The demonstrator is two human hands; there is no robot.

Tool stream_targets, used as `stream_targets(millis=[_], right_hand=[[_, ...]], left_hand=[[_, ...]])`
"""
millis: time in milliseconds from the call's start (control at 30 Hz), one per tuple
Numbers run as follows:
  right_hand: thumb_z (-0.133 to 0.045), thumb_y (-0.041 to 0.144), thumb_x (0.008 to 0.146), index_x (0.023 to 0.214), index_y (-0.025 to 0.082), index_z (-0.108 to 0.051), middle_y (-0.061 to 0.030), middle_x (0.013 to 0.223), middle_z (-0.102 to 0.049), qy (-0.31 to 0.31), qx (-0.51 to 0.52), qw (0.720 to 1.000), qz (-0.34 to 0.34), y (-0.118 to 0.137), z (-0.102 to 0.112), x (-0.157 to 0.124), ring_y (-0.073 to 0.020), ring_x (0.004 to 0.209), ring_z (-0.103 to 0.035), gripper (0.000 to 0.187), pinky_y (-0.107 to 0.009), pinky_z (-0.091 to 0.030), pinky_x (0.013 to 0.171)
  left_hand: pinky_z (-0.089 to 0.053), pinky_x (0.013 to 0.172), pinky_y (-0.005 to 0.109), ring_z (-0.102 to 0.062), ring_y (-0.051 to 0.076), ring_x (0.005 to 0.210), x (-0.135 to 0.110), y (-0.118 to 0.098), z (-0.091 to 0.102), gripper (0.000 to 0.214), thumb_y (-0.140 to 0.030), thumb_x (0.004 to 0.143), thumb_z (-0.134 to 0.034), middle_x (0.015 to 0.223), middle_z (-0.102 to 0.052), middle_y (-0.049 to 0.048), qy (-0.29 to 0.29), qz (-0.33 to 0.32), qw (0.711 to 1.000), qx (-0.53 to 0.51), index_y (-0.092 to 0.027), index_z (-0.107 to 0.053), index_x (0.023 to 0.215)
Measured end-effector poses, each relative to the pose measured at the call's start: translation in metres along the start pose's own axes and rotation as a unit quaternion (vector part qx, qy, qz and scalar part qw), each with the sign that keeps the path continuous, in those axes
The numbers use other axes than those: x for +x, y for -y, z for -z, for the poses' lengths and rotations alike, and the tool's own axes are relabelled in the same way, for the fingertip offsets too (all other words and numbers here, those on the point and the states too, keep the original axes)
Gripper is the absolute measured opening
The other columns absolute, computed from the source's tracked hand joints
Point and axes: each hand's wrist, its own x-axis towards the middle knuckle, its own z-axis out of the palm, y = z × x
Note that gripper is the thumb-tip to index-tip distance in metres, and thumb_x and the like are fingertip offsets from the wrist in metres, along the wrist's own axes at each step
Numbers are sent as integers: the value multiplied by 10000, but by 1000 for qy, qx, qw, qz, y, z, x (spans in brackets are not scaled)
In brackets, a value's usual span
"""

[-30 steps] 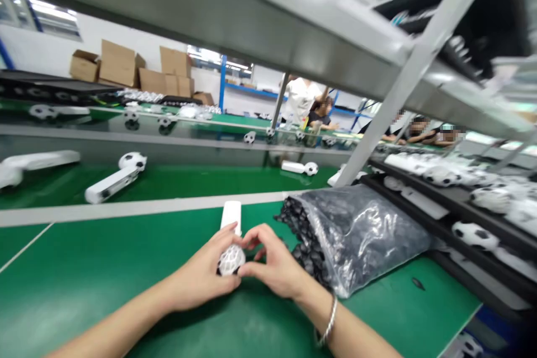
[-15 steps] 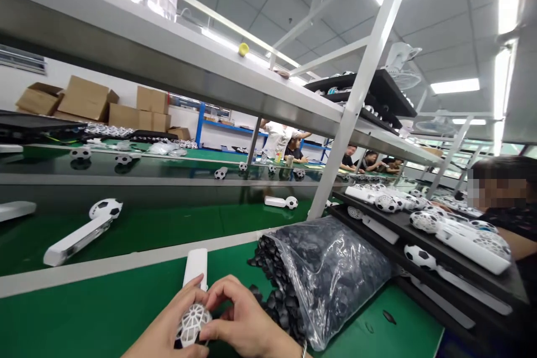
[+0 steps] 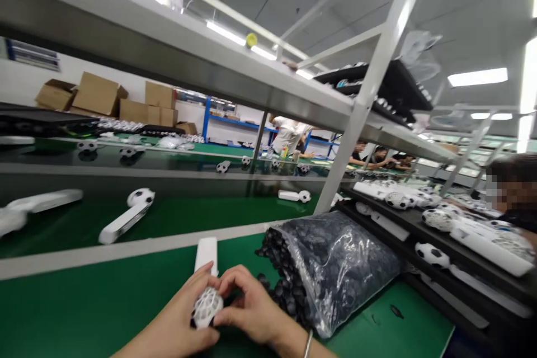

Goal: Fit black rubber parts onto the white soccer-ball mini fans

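Observation:
Both my hands close around a white lattice ball low in the middle of the view. My left hand cups its left side, and the fingers of my right hand press on its right side. A white plastic handle stands out from the ball, away from me, and rests over the green bench mat. Right of my right hand lies a clear plastic bag of small black pieces, its open end spilling several of them.
A green conveyor belt runs behind the bench, carrying white handles with football-patterned heads. Black shelves at right hold more such parts. A co-worker sits at the right edge. A steel shelf spans overhead.
The view has tilted up and swung since the earliest frame, so my hands and the ball sit lower in the picture. My hands still hold the ball, and the belt parts have shifted slightly rightward.

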Motion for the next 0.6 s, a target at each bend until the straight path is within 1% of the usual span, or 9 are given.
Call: stream_targets(millis=[100, 167, 233, 367, 600], right_hand=[[-735, 289, 633, 838, 204, -541, -6, 955, -449, 11, -2, 1000, 18, -1, -1, -2, -124, 841, -472, 295, -235, -429, 684], [-707, 276, 671, 861, 209, -536, -13, 983, -441, 26, 2, 1000, 11, 0, 1, -3, -127, 858, -468, 265, -247, -437, 708], [-685, 272, 695, 869, 208, -535, -17, 993, -440, 39, -2, 999, 2, 2, 3, -2, -129, 866, -466, 239, -254, -442, 723], [-655, 268, 725, 865, 205, -533, -18, 989, -447, 48, -17, 999, -2, 4, 5, -4, -122, 853, -464, 196, -260, -442, 749], [-658, 290, 721, 887, 206, -535, -20, 987, -443, 57, -16, 998, -4, 2, 7, -5, -126, 867, -471, 224, -261, -447, 750]], left_hand=[[-164, 1062, 411, -169, 270, 1312, -8, -10, 6, 451, -181, 597, -570, 1378, -299, 90, 7, -39, 999, 8, -207, -495, 1041], [-186, 1057, 398, -164, 257, 1315, -9, -12, 8, 428, -191, 614, -588, 1343, -348, 83, 16, -52, 998, 7, -209, -496, 1031], [-205, 1051, 394, -134, 248, 1323, -9, -11, 8, 442, -214, 619, -615, 1333, -354, 85, 18, -50, 999, 3, -210, -491, 1042], [-208, 1052, 399, -115, 238, 1328, -10, -11, 4, 444, -250, 633, -638, 1307, -382, 81, 3, -49, 999, 5, -213, -489, 1050], [-197, 1056, 412, -113, 231, 1328, -10, -14, 4, 422, -198, 638, -604, 1260, -433, 43, 2, -59, 998, 7, -232, -490, 1042]])
